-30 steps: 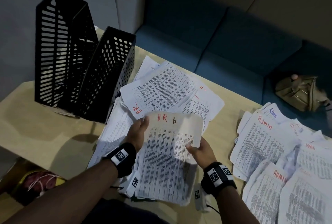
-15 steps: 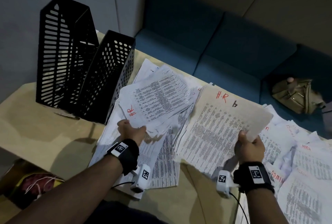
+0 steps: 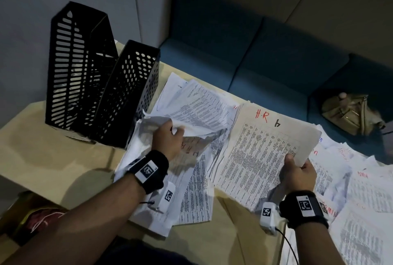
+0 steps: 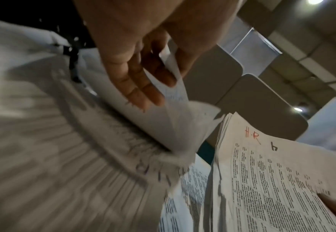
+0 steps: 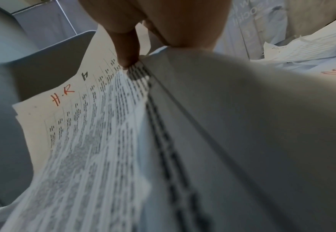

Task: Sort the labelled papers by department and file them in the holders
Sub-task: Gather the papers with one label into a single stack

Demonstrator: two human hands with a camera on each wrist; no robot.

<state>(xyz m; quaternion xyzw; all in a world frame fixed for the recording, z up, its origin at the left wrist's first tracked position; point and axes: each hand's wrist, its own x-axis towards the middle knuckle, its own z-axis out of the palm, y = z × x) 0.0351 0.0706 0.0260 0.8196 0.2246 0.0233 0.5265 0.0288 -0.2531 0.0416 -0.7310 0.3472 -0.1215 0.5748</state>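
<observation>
My right hand [image 3: 297, 169] pinches the right edge of a stack of H.R papers [image 3: 261, 150] marked "H.R 4", thumb on top, held above the table; the same H.R papers [image 5: 87, 125] fill the right wrist view. My left hand [image 3: 168, 137] grips a curled bundle of printed sheets [image 3: 197, 114] lifted off the HR pile [image 3: 191, 190] beside the holders. In the left wrist view its fingers [image 4: 143, 81] curl round the bent sheets [image 4: 173, 122]. Two black perforated holders [image 3: 85, 77] stand at the table's back left. Admin papers [image 3: 361, 211] lie spread at the right.
A beige table [image 3: 53, 158] carries everything. Behind it is a blue sofa [image 3: 265, 52] with a tan bag [image 3: 348, 114] on it. A box with red and yellow contents [image 3: 38, 222] sits low at the left, below the table edge.
My right hand carried the "H.R 4" stack from the middle to the right. My left hand let go of it, gripped a bundle on the HR pile and lifted and curled its sheets.
</observation>
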